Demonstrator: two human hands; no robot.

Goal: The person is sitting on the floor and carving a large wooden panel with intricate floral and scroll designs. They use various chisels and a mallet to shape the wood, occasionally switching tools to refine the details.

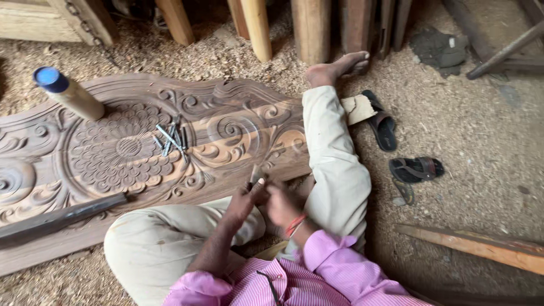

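close together, the left hand (241, 203) and right hand (281, 204) pinch a small pale metal chisel (255, 174), its tip rising just above the fingers, over the near edge of the carved brown wooden panel (113, 153).

Pale wood shavings and sawdust (470, 136) are covering the whole earthen floor. Rough upright timber posts and planks (311, 25) are leaning along the far edge. A pair of dark open sandals (396, 147) is lying on the shavings, and a long reddish-brown wooden batten (481, 245) is resting nearby. Soft daylight is falling evenly.
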